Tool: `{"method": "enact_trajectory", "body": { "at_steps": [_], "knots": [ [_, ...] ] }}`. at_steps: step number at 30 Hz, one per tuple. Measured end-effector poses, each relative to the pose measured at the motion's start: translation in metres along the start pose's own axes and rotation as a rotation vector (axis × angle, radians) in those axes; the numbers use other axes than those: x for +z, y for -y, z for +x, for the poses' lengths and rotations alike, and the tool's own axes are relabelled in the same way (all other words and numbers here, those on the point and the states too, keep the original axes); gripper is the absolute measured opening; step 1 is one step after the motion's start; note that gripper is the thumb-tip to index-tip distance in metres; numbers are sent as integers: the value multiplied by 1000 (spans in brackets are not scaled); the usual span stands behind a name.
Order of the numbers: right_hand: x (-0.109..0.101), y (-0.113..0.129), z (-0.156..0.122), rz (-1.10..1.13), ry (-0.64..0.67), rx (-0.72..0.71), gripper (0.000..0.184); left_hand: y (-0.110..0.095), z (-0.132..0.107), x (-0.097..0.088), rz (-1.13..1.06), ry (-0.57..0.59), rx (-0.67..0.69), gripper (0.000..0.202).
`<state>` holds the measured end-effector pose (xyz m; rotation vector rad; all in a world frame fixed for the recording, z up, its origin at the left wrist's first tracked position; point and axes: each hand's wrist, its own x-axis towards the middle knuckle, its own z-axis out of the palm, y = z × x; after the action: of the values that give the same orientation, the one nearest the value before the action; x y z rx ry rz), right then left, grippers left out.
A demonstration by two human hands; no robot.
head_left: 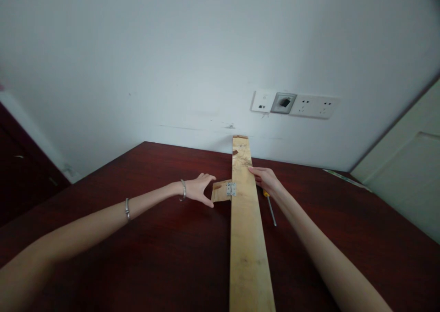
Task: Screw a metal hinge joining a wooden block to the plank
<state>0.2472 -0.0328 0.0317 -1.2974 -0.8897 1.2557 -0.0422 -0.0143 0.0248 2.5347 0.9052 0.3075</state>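
A long pale wooden plank [248, 229] lies lengthwise on the dark red table [165, 252], running from the front edge to the wall. A small wooden piece [220, 190] sits against its left side, joined by a small metal hinge [231, 188]. My left hand [198, 188] has its fingers spread and arched around the small piece's left edge, thumb near its lower corner. My right hand [265, 179] rests on the plank's right edge with fingers extended. A screwdriver [270, 206] with a yellow handle lies on the table just right of the plank, under my right wrist.
The white wall stands right behind the table with a row of sockets [295, 104] above the plank's far end. A pale door or cabinet [405, 165] is at the right. Dark furniture [20, 174] stands at the left.
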Motion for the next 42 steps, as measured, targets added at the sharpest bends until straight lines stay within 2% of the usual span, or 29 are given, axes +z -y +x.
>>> {"method": "enact_trajectory", "body": {
  "at_steps": [5,9,13,17,21,26,30,33,36,42],
  "knots": [
    [-2,-1,2,-15,-8,-7,8,-15,1,19,105,-28,-46,97],
    [-3,-3,2,-3,-7,-6,6,-17,8,25,113,-19,-74,83],
    [-2,-4,3,5,-10,2,6,-11,7,25,84,-81,-26,68],
    [-1,-3,2,8,-14,16,5,-6,2,12,62,-122,61,67],
    [-1,-1,0,20,-9,26,6,-9,3,-12,49,-113,185,65],
    [-3,-1,1,43,-21,26,5,-20,12,-40,25,-77,286,71],
    [-3,-4,2,49,-20,25,6,-36,22,-49,18,-120,368,74],
    [-3,-5,2,52,-13,17,7,-53,31,-43,-2,-174,401,80],
    [-2,-5,2,48,-5,10,7,-70,42,-30,-31,-188,417,88],
    [-3,-8,4,27,26,-14,9,-94,65,-5,6,-102,341,94]
  ]
}}
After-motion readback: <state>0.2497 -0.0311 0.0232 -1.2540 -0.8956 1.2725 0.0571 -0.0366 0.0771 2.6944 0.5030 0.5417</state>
